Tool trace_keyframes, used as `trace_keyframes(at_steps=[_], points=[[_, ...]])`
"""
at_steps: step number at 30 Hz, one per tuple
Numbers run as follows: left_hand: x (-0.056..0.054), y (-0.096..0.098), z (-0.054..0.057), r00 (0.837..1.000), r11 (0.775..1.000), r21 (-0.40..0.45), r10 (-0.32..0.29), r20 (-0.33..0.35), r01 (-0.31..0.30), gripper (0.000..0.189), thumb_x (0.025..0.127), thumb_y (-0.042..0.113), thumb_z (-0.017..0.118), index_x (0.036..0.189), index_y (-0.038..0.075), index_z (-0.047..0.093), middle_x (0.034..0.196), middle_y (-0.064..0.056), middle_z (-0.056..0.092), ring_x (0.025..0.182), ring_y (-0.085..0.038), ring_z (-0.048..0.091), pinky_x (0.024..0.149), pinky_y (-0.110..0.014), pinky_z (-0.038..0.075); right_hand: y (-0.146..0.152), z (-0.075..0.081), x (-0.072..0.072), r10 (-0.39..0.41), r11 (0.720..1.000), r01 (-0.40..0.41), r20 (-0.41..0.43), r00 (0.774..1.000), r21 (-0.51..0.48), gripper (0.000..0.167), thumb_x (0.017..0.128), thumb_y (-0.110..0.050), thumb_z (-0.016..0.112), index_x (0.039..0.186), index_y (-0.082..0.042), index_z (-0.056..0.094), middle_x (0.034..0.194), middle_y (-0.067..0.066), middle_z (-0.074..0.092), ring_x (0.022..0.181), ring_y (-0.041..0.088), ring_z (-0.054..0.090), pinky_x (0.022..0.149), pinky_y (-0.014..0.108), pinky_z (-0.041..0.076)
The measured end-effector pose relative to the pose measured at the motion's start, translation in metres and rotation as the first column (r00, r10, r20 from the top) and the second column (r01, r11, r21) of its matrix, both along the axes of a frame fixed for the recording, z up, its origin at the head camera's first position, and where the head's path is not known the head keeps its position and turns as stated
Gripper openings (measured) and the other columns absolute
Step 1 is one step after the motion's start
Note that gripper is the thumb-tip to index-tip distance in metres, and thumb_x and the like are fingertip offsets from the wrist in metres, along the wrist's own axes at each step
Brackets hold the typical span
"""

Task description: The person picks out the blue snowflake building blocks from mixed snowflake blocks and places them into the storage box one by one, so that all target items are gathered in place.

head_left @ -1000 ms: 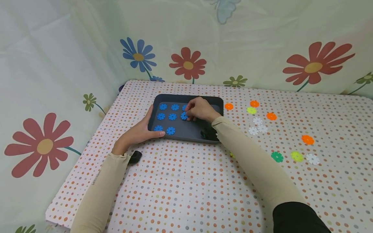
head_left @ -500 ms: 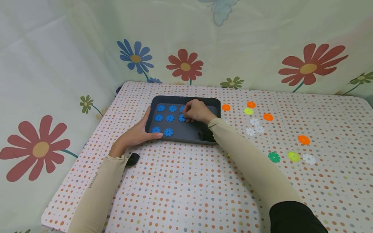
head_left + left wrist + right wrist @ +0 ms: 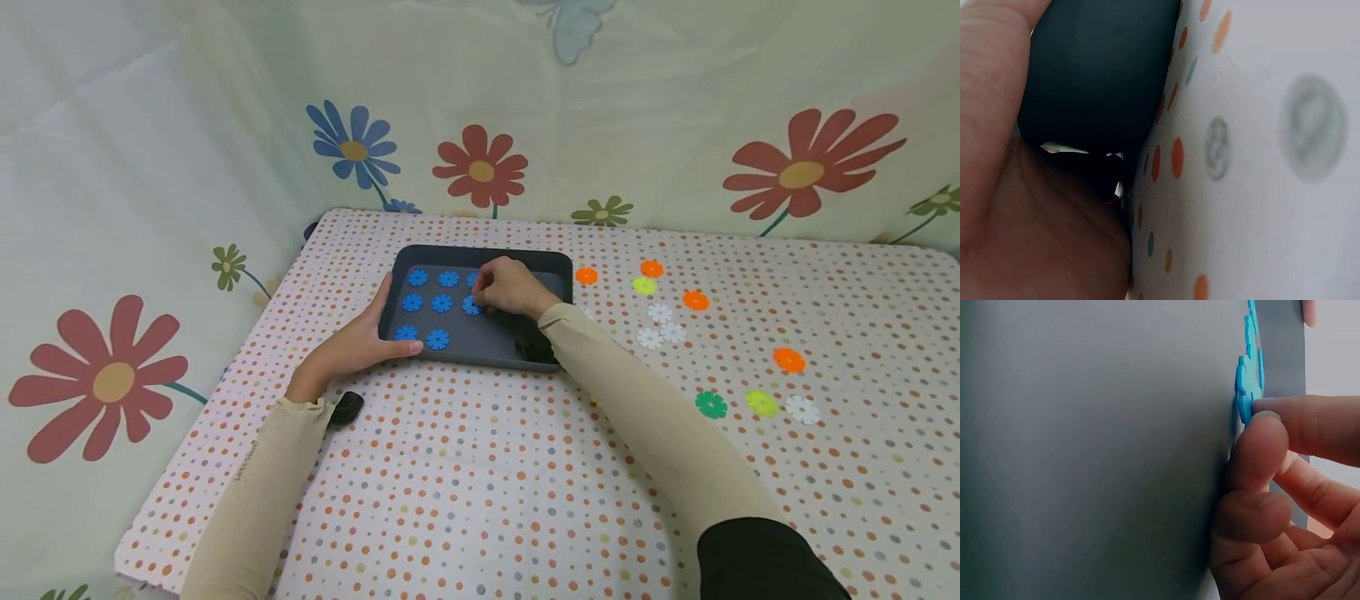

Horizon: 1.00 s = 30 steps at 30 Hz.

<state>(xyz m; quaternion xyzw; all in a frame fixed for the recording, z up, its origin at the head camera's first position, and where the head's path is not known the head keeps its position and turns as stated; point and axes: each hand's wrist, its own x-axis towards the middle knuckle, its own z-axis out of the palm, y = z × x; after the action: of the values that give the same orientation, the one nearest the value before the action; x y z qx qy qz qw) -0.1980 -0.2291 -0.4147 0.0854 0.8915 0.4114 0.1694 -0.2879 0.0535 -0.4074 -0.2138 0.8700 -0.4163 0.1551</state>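
A dark grey rectangular tray point(image 3: 495, 360) lies on the dotted table, with several blue flower-shaped discs point(image 3: 442, 303) in rows on its left part. My left hand point(image 3: 352, 342) grips the tray's left end, its thumb over the front rim; the left wrist view shows the palm close against the dark wall. Inside the tray my right hand point(image 3: 513, 286) pinches a blue disc point(image 3: 472, 305) at its edge, at the right end of the middle row. In the right wrist view the index fingertip touches blue plastic point(image 3: 1245, 406), with the thumb close by. The hand partly covers another disc above.
Right of the tray lie loose discs: orange point(image 3: 696, 300), yellow point(image 3: 762, 403), white point(image 3: 660, 313) and green point(image 3: 711, 405). My right forearm passes over part of the tabletop point(image 3: 465, 483). A flower-printed curtain point(image 3: 660, 125) stands behind the table.
The right hand has shifted slightly at the same disc, its fingertips now at the disc's right edge. The left hand keeps its hold on the tray; the head view sways a little.
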Motion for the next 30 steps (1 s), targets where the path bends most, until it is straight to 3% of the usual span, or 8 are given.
trace_keyframes(at_steps=[9,18,26,30], points=[[-0.002,0.000,-0.002,1.000,1.000,-0.002,-0.005,-0.007,0.005,0.132,0.089,0.059,0.082,0.170,0.033,-0.019,0.178,-0.002,-0.011,0.163,-0.035,0.005,0.124,-0.064,0.020,0.000,-0.002,0.000,-0.020,1.000,0.020,-0.025,0.999,0.008,0.008,0.098,0.000,0.071,0.090,0.000,0.074,0.087,0.010,0.070,0.067,0.017,0.064,0.069,0.033,0.054],[-0.002,0.000,0.000,1.000,1.000,-0.007,-0.006,-0.011,0.005,0.132,0.089,0.059,0.081,0.170,0.033,-0.020,0.178,-0.003,-0.011,0.163,-0.035,0.006,0.124,-0.064,0.020,0.002,0.000,0.000,-0.043,0.999,0.043,-0.033,0.999,-0.002,0.011,0.101,-0.002,0.069,0.092,0.001,0.075,0.087,0.012,0.071,0.065,0.018,0.065,0.063,0.030,0.052],[-0.002,0.000,0.000,1.000,1.000,-0.005,-0.008,-0.011,0.008,0.131,0.090,0.058,0.081,0.170,0.031,-0.020,0.178,-0.003,-0.012,0.163,-0.034,0.005,0.124,-0.064,0.019,0.006,0.003,0.002,-0.031,0.997,0.032,0.009,0.999,-0.067,0.014,0.105,-0.008,0.068,0.095,0.001,0.073,0.075,0.010,0.067,0.062,0.017,0.060,0.057,0.027,0.050],[-0.001,-0.002,0.000,1.000,1.000,-0.008,-0.008,-0.008,0.008,0.132,0.090,0.058,0.081,0.170,0.031,-0.020,0.178,-0.002,-0.012,0.163,-0.035,0.005,0.124,-0.064,0.019,0.010,0.007,0.006,-0.019,0.993,0.022,0.028,0.999,-0.120,0.015,0.105,-0.009,0.067,0.101,0.003,0.074,0.082,0.012,0.069,0.067,0.020,0.063,0.060,0.028,0.051]])
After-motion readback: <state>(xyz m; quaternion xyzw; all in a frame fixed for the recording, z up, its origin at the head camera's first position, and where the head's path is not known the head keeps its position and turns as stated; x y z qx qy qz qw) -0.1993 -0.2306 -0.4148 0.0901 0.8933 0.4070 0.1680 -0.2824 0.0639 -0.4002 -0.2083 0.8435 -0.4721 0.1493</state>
